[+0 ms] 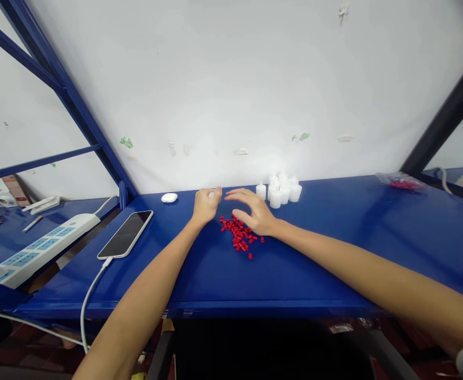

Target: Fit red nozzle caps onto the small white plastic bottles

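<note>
My left hand (pixel 205 206) is closed around a small white bottle (pixel 211 195), of which only a bit shows between the fingers. To its right, my right hand (pixel 253 211) hangs with fingers apart and slightly curled, thumb separate, nothing visible in it. Below and beside that hand lies a loose pile of small red caps (pixel 240 240), partly covered by it. Several white plastic bottles (pixel 279 191) stand grouped near the wall, just beyond my right hand, with one small bottle (pixel 260 191) at the group's left.
On the blue table (pixel 334 227), a phone (pixel 126 235) lies at left, plugged into a white cable (pixel 91 290). A white earbud case (pixel 169 197) sits near the wall. At far right is a clear bag (pixel 403 182) with red pieces. A power strip (pixel 49 245) is beyond the left frame.
</note>
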`<state>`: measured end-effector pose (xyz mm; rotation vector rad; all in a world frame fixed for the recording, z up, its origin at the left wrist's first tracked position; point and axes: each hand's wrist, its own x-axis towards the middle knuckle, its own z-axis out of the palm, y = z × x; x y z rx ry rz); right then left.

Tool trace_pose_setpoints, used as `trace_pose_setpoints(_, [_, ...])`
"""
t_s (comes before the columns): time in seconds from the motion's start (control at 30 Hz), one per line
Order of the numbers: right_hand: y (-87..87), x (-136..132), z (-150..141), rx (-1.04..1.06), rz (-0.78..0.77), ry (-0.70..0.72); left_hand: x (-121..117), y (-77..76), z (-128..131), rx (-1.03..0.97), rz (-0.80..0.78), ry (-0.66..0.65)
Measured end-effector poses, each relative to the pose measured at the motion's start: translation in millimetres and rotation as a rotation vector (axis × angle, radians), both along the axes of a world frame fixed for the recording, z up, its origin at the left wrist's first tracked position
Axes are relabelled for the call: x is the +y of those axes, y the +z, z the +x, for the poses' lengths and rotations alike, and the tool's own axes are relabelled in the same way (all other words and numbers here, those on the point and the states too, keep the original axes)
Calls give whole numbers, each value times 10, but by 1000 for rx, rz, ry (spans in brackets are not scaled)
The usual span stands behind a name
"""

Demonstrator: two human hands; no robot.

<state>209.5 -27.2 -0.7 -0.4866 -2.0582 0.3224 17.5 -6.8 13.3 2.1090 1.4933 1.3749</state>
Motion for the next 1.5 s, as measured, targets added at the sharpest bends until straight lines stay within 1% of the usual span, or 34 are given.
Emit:
trace_pose_setpoints(0.07, [-13, 1, -9, -148, 62, 16, -7, -7, 10, -6, -5, -15])
trace_pose_setpoints(0.13, [-33, 13, -37, -245, 74, 8, -17, -6, 13, -8, -39, -46])
trace_pose_setpoints(0.27, [-78, 82, -94, -284, 65, -28, -12, 11, -47, 29, -142, -98])
trace_pose_setpoints(0.33, [-98, 151, -105, -243, 44, -54, 16, 14, -127, 105, -166, -29])
trace_pose_setpoints(0.4, [-120, 244, -100, -220, -6, -120, 55, 2, -228, 206, -171, 112])
trace_pose_setpoints(0.47, [-149, 339, -84, -281, -96, -198, 93, -24, -321, 297, -182, 241])
trace_pose_setpoints(0.53, [-184, 415, -67, -423, -213, -223, 121, -58, -373, 358, -203, 292])
trace_pose_setpoints(0.6, [-215, 458, -51, -520, -297, -195, 133, -86, -375, 394, -210, 284])
trace_pose_setpoints(0.67, [-235, 475, -31, -480, -308, -172, 132, -102, -344, 409, -201, 251])
trace_pose_setpoints(0.77, [-238, 485, 8, -288, -269, -147, 119, -106, -292, 423, -197, 209])
trace_pose_setpoints(0.8, [-233, 490, 22, -254, -272, -128, 115, -105, -281, 424, -201, 202])
trace_pose_setpoints(0.87, [-220, 504, 44, -260, -300, -71, 110, -103, -271, 425, -212, 185])
trace_pose_setpoints(0.97, [-204, 527, 60, -333, -324, -1, 105, -98, -258, 441, -216, 144])
trace_pose_setpoints(1.1, [-194, 521, 62, -363, -319, -3, 91, -83, -215, 520, -216, 114])
trace_pose_setpoints(1.17, [-187, 499, 49, -326, -325, -24, 83, -74, -188, 571, -220, 116])
trace_pose_setpoints(1.3, [-160, 477, -36, -178, -366, -78, 68, -69, -143, 653, -227, 161])
trace_pose_setpoints(1.37, [-153, 494, -111, -120, -368, -54, 61, -73, -130, 683, -224, 172])
trace_pose_setpoints(1.5, [-180, 547, -256, 21, -373, 49, 51, -88, -122, 708, -207, 172])
